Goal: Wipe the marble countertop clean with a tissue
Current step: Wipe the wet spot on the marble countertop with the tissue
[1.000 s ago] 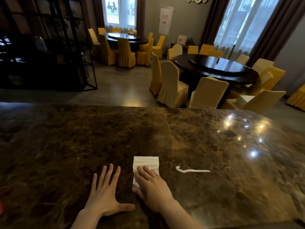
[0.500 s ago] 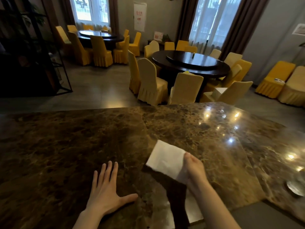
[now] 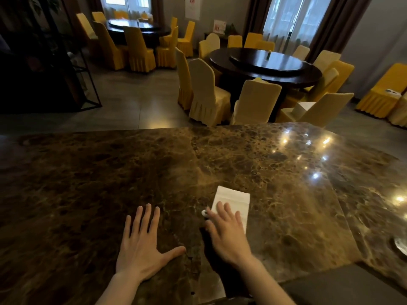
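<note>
A folded white tissue [image 3: 235, 200] lies flat on the brown marble countertop [image 3: 110, 172], near its front edge. My right hand [image 3: 224, 232] presses down on the tissue's near half with fingers spread, covering that part. A small blob of white residue [image 3: 204, 213] shows at the tip of my right index finger, just left of the tissue. My left hand [image 3: 143, 245] rests flat on the marble to the left, fingers apart, holding nothing.
A dark lower surface [image 3: 343, 287] begins at the counter's front right edge. A shiny round object [image 3: 400, 245] sits at the far right. Beyond the counter stand round dark dining tables [image 3: 264, 67] ringed by yellow covered chairs [image 3: 204, 91], and a black metal shelf [image 3: 86, 69] at left.
My right hand had lifted the tissue off the counter and has now set it back down flat, pressing on it. The long white streak is gone, with a small blob left. My left hand stayed put.
</note>
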Tool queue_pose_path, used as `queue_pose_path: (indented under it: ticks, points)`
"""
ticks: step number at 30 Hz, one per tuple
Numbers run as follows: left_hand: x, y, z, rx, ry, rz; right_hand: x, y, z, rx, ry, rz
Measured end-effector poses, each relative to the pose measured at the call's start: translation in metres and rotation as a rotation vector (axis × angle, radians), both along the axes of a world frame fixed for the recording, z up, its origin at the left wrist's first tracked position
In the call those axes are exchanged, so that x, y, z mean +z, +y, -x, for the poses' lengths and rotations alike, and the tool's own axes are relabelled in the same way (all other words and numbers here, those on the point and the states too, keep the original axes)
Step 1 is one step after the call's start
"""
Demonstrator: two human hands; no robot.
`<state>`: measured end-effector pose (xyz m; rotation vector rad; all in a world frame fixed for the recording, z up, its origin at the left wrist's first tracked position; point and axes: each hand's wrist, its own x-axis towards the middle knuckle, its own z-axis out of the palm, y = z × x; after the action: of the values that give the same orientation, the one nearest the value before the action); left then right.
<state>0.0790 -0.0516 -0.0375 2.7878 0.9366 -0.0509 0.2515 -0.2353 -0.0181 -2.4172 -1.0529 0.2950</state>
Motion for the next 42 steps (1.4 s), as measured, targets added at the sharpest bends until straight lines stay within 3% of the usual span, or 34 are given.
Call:
queue_pose_path:
  ticks: [4, 8, 12, 17, 24, 31, 34, 39, 42]
  points:
    - [-0.002, 0.000, 0.001, -0.003, -0.012, -0.011, -0.011, 0.021, 0.033, 0.151, -0.039, 0.041]
    - [-0.003, 0.000, 0.001, 0.000, -0.052, -0.012, -0.012, 0.017, 0.023, 0.203, -0.201, 0.138]
    - [-0.005, 0.001, 0.001, -0.002, -0.061, -0.003, -0.016, -0.002, -0.012, 0.026, -0.259, 0.269]
    - [-0.007, 0.001, 0.002, -0.001, -0.074, -0.021, -0.012, -0.015, -0.035, -0.255, -0.120, 0.299]
    - [-0.010, 0.003, 0.002, -0.009, -0.055, -0.028, -0.015, 0.027, 0.029, 0.134, -0.215, 0.244]
    - [-0.004, 0.001, 0.001, 0.001, -0.023, -0.018, -0.004, -0.026, -0.028, -0.258, -0.267, 0.377]
    - [-0.002, 0.000, 0.000, 0.006, -0.023, -0.007, -0.005, -0.012, -0.021, -0.241, -0.204, 0.338]
    - [-0.002, 0.002, 0.000, 0.006, -0.015, -0.006, -0.008, 0.002, 0.010, 0.069, -0.229, 0.223]
    - [-0.001, 0.000, -0.001, 0.010, 0.002, -0.004, -0.002, -0.019, -0.011, -0.041, -0.250, 0.182]
